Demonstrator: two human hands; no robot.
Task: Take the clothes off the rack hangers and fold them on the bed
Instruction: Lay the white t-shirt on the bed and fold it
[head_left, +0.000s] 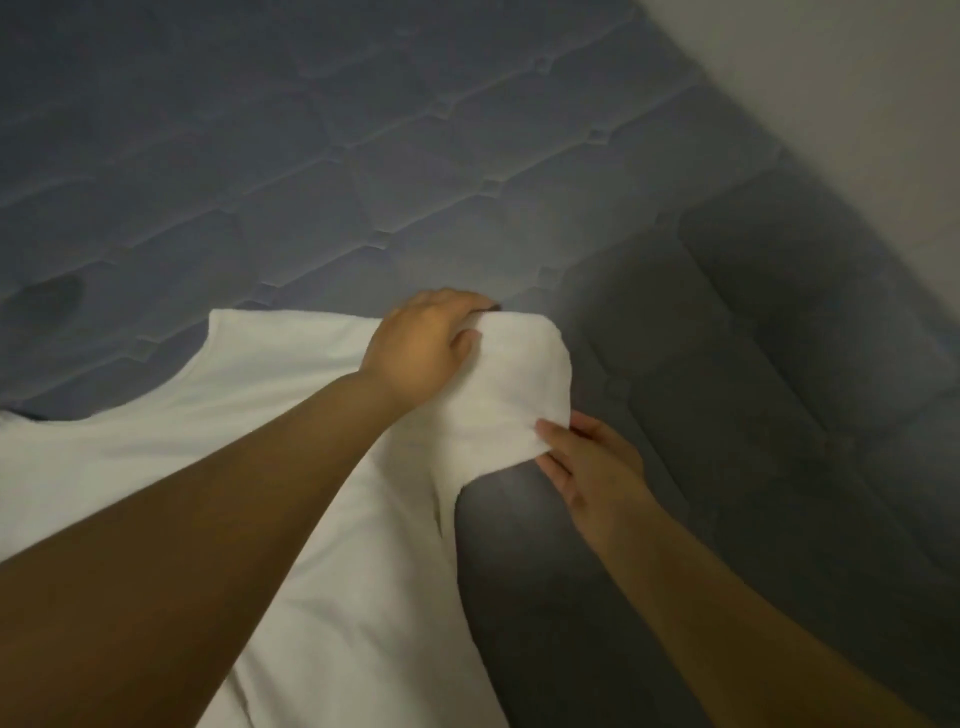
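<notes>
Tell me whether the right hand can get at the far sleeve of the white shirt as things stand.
Probably not directly. The right hand pinches the near sleeve, and the left hand and its forearm lie across the white shirt between it and the far sleeve on the mattress.

Your left hand (426, 345) reached far forward, fingers curled, gripping the white cotton shirt's sleeve (511, 384); your right hand (589, 465) pinched its near edge, both forearms bare.
</notes>
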